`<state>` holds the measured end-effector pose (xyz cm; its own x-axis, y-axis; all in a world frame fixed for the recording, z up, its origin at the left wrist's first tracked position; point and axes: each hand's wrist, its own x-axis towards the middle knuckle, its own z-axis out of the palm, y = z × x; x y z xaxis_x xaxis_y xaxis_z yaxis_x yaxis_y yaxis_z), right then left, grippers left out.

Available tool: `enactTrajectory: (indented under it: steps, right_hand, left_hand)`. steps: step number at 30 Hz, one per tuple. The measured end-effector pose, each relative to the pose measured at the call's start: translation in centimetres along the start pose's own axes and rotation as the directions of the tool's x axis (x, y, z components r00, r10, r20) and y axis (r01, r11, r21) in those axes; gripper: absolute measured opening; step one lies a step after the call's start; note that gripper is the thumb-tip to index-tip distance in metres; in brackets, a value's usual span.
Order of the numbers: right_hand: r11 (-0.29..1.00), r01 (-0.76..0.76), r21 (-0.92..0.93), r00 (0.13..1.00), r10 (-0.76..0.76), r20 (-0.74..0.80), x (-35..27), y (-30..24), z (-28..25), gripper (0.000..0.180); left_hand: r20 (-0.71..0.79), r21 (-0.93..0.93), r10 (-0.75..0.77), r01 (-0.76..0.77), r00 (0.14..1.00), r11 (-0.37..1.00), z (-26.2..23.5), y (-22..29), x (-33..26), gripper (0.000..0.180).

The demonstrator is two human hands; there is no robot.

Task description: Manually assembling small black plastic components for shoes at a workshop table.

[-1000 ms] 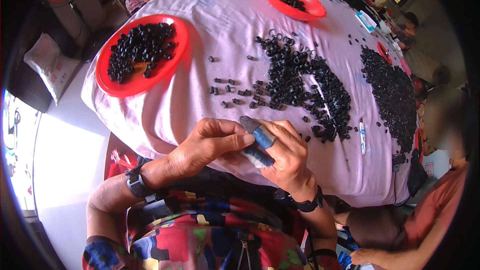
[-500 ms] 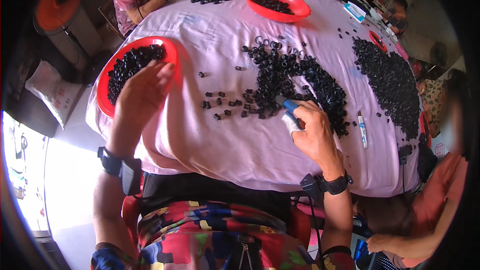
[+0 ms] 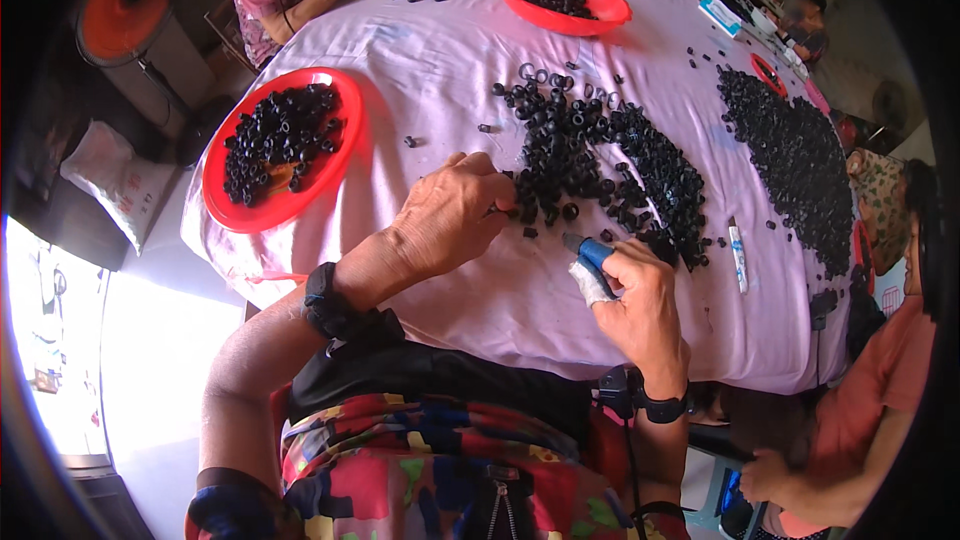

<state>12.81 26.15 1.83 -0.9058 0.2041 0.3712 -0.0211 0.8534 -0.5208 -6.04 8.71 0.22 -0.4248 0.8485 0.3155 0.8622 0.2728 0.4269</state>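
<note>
Small black ring-shaped pieces (image 3: 560,135) lie in a loose heap on the pink cloth in front of me. At the heap's near left edge is my left hand (image 3: 455,212), its fingers curled down; whatever is under or in them is hidden. Just right of it, my right hand (image 3: 640,295) is closed above the cloth near the heap's lower end. From its fingers points a blue piece with a dark tip (image 3: 590,253); I cannot tell whether it is a tool or a finger cover. A white wrap (image 3: 592,283) covers one digit.
A red basin (image 3: 355,150) with black pieces stands at the left, another red basin (image 3: 610,15) at the back. A marker pen (image 3: 738,258) lies right of the heap. A larger black heap (image 3: 790,165) spreads at the far right. Other people sit at the left back and right.
My left hand has moved from over the left basin, right to the heap's edge. My right hand has drawn slightly nearer to me. The loose pieces left of the heap no longer show.
</note>
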Motion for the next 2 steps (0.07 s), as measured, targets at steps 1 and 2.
enactTrajectory:
  steps: [1,2]
  right_hand:
    - [1.0,0.011,0.013,1.0,-0.011,-0.011,-0.23,0.01,0.18,0.008]
    - [0.999,0.024,0.024,0.999,-0.023,-0.023,-0.37,0.07,0.36,0.008]
  left_hand:
    - [0.018,-0.014,-0.03,0.03,0.999,0.999,-0.19,-0.21,-0.01,0.014]
    - [0.024,-0.011,-0.026,0.026,0.999,1.0,-0.21,-0.17,0.14,0.014]
